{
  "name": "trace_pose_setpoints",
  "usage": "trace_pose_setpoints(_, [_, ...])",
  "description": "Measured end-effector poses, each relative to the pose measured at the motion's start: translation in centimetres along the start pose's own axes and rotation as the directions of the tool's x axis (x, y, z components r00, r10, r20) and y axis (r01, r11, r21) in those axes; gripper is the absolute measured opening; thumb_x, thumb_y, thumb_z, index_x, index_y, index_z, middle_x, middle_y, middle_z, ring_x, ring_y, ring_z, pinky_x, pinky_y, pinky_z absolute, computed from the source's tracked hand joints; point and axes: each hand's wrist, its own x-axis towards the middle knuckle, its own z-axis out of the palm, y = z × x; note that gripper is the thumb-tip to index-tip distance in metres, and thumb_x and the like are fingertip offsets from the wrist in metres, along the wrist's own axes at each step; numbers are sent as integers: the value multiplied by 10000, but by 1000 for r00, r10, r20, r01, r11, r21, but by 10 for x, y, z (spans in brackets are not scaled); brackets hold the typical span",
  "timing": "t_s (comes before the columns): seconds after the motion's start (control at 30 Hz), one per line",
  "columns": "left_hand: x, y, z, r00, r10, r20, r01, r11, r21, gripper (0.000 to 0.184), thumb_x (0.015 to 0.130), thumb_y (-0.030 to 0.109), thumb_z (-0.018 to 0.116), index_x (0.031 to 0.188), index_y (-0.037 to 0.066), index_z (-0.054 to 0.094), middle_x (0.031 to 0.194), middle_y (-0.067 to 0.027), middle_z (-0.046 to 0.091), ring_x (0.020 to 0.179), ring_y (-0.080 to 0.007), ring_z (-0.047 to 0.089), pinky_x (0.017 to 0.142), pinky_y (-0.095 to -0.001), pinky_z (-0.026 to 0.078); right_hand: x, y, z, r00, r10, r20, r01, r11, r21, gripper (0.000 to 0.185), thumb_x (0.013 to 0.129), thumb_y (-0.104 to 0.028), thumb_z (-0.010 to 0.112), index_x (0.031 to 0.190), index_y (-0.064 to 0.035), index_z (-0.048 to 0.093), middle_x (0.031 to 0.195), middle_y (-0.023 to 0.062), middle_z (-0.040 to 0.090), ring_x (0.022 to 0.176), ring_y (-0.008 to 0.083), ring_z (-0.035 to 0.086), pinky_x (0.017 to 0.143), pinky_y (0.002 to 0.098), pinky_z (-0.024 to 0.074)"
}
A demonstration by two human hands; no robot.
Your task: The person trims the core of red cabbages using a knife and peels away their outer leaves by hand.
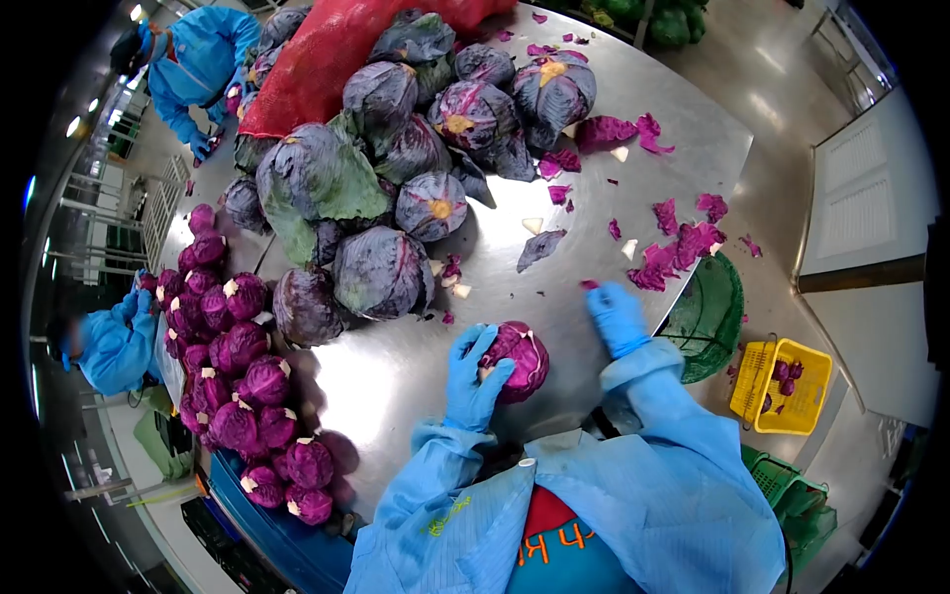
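In the head view my left hand (470, 381), in a blue glove, grips a trimmed red cabbage (522, 358) above the near edge of the steel table (386, 381). Fingers and thumb wrap its left side, partly hiding the pale stem end. To the right, my gloved right hand (617, 317) is low over the table with its fingers drawn together. A small purple leaf scrap (590, 284) shows at its fingertips; whatever else it holds is hidden. Untrimmed cabbages (381, 272) with dark outer leaves are heaped beyond my left hand.
Trimmed red cabbages (237, 426) are piled at the left. A red mesh sack (327, 64) lies behind the heap. Leaf scraps (673, 255) litter the right side. Off the right edge stand a green basket (727, 307) and yellow crate (797, 416). Two people (203, 59) work at the left.
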Motion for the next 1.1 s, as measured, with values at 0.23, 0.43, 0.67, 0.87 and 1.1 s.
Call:
trace_pose_setpoints(0.23, [-17,-7,11,971,166,-171,-171,985,-9,297,909,206,635,1148,37,684,1319,-177,568,1280,-318,476,1101,-423,336,-8,-25,-23,963,19,269,-78,974,211,659,835,-340,750,1398,-107,498,878,98,680,784,182,641,724,337,518])
trace_pose_setpoints(0.43, [2,3,12,957,274,-95,-290,908,-302,330,959,298,552,871,24,714,1110,-163,668,1096,-322,600,1046,-459,385,-17,-44,12,732,-123,670,-482,602,637,558,868,-231,741,1356,-45,543,1100,48,664,949,105,600,856,231,468])
trace_pose_setpoints(0.67, [7,19,29,991,111,-82,-73,928,366,682,724,266,831,1246,-16,494,1209,-196,515,1164,-344,500,1027,-443,394,-13,-52,-15,622,-93,777,-512,703,494,454,918,-272,668,1343,-138,581,896,-28,638,655,26,466,572,173,407])
trace_pose_setpoints(0.87, [0,-1,29,989,-123,-78,134,979,157,766,725,271,847,1307,-28,450,1293,-190,460,1196,-286,484,1026,-394,411,-34,-24,13,897,-66,437,-230,774,590,287,927,-159,612,1202,-85,653,984,17,689,601,29,468,522,186,399])
trace_pose_setpoints(1.1, [-8,-8,-6,874,-485,-13,397,732,-554,750,748,171,844,1338,-9,418,1257,-133,540,1131,-206,550,992,-340,461,-30,10,-38,921,363,138,-339,577,743,161,930,-128,625,1054,-71,712,644,-51,564,453,28,413,396,206,321])
